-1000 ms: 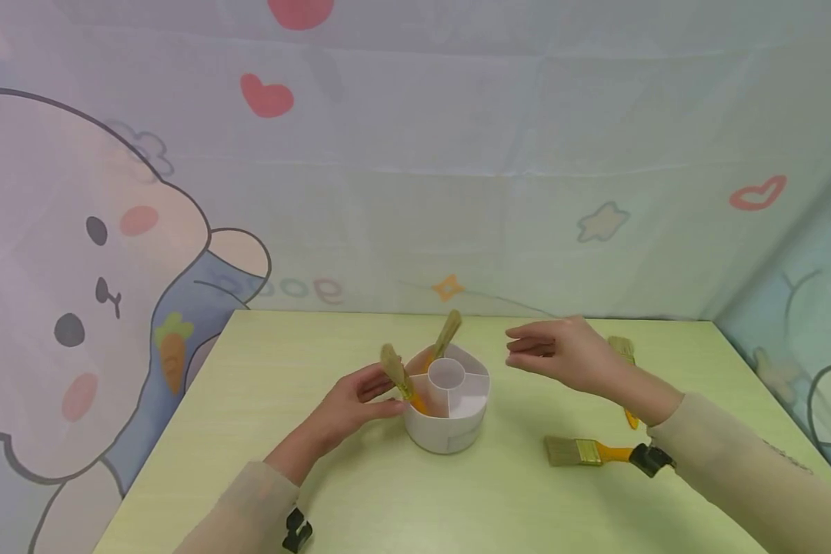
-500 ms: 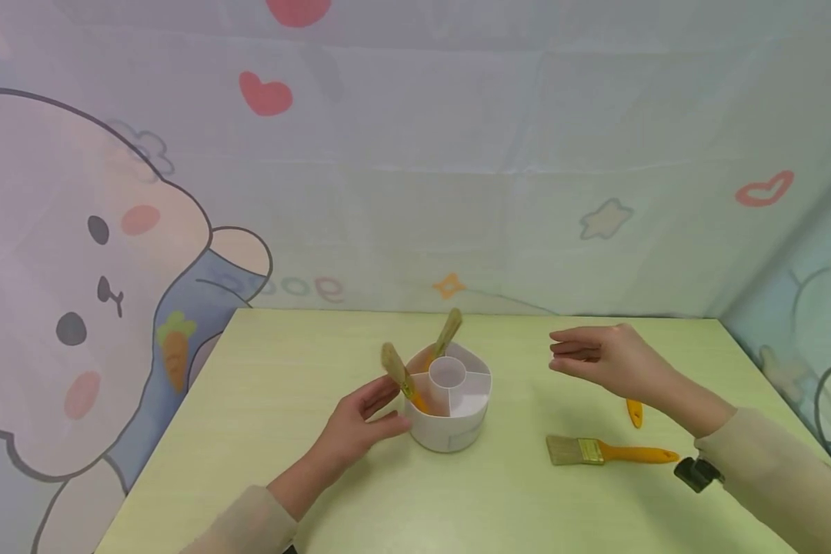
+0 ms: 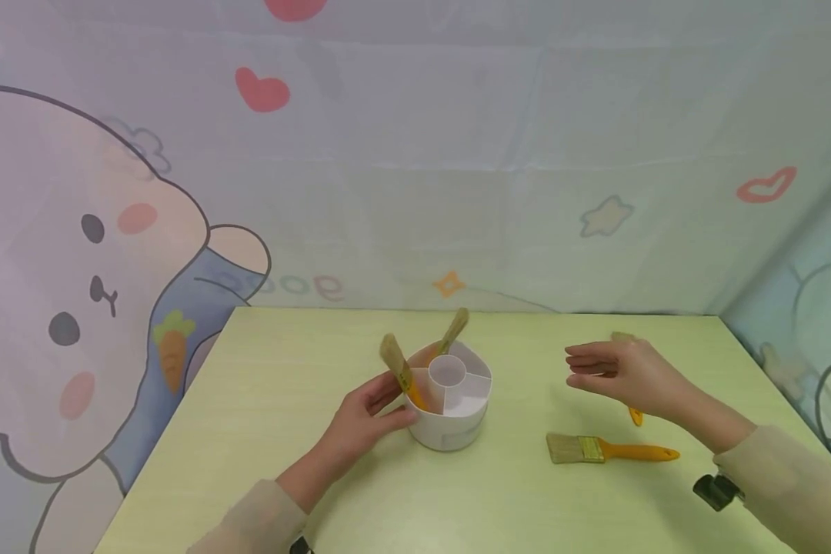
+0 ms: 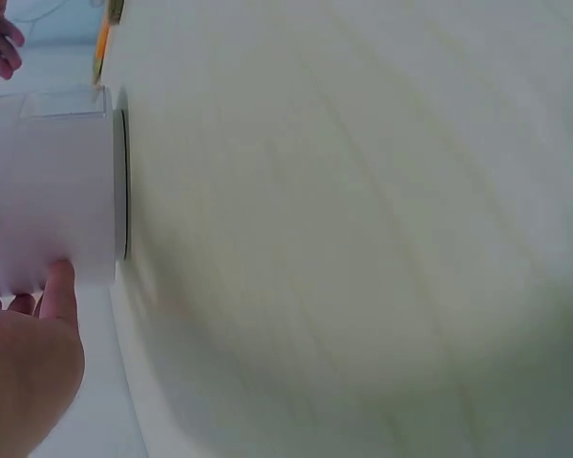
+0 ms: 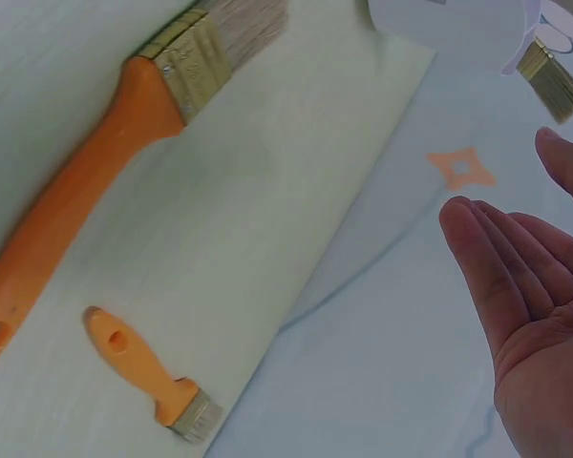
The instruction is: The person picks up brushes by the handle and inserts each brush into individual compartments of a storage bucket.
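A white desk organizer (image 3: 450, 431) with several compartments round a central cup stands on the table. My left hand (image 3: 363, 423) holds its left side, the thumb in front and the other fingers partly hidden behind it; the left wrist view shows the thumb (image 4: 61, 291) against its wall. Two paintbrushes stand tilted in it, bristles up: one paintbrush (image 3: 398, 365) at the left, another paintbrush (image 3: 455, 331) at the back. My right hand (image 3: 626, 373) hovers with relaxed fingers and holds nothing. Below it lies a large paintbrush (image 3: 612, 450); a smaller paintbrush (image 5: 153, 372) lies partly hidden behind the hand.
The pale yellow-green table (image 3: 284, 369) ends at the back against a cartoon-printed cloth (image 3: 457, 192). This cloth also covers the right side.
My right hand has moved right, away from the organizer, over the small paintbrush. The organizer has turned slightly clockwise under my left hand, and its two paintbrushes have shifted with it.
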Demonstrator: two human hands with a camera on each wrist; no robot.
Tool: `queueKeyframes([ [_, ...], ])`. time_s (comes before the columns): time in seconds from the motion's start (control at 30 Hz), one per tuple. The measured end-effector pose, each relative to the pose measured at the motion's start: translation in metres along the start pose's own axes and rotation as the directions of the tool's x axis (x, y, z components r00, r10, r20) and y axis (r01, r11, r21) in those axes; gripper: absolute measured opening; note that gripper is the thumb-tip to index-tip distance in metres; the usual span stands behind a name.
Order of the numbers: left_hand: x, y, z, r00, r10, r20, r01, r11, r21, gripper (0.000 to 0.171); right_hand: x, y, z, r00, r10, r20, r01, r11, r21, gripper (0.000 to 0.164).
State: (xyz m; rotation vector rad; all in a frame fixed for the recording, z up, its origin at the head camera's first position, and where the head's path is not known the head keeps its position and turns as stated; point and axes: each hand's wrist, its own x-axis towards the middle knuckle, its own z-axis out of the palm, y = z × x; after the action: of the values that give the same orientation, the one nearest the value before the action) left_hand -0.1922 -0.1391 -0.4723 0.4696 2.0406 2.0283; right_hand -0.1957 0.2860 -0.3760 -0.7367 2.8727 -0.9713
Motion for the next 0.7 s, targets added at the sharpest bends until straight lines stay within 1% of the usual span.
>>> queueKeyframes([
  [0.2,0.004,0.001,-0.004,1.0,-0.012,0.014,0.012,1.0,0.009,0.072,-0.011,0.011,0.001,0.996,0.041,0.076,-0.042,0.999,0.014,0.056],
  [0.37,0.003,0.0,-0.004,1.0,-0.022,-0.007,0.022,1.0,-0.001,0.071,-0.017,0.018,0.005,0.992,0.068,0.102,-0.07,0.997,0.016,0.058],
  [0.47,-0.001,0.001,-0.003,0.998,-0.036,-0.055,0.036,0.999,-0.01,0.072,-0.021,0.02,0.006,0.991,0.076,0.114,-0.079,0.997,0.017,0.059],
  [0.53,-0.007,0.001,-0.002,0.994,-0.051,-0.1,0.049,0.999,-0.023,0.072,-0.023,0.022,0.007,0.99,0.08,0.119,-0.083,0.996,0.016,0.06],
  [0.63,-0.016,0.002,0.003,0.984,-0.061,-0.17,0.054,0.998,-0.044,0.073,-0.027,0.026,0.007,0.991,0.072,0.116,-0.07,0.997,-0.02,0.06],
  [0.7,-0.021,0.002,0.007,0.977,-0.058,-0.204,0.048,0.997,-0.055,0.073,-0.03,0.028,0.008,0.991,0.064,0.115,-0.057,0.996,-0.064,0.061],
])
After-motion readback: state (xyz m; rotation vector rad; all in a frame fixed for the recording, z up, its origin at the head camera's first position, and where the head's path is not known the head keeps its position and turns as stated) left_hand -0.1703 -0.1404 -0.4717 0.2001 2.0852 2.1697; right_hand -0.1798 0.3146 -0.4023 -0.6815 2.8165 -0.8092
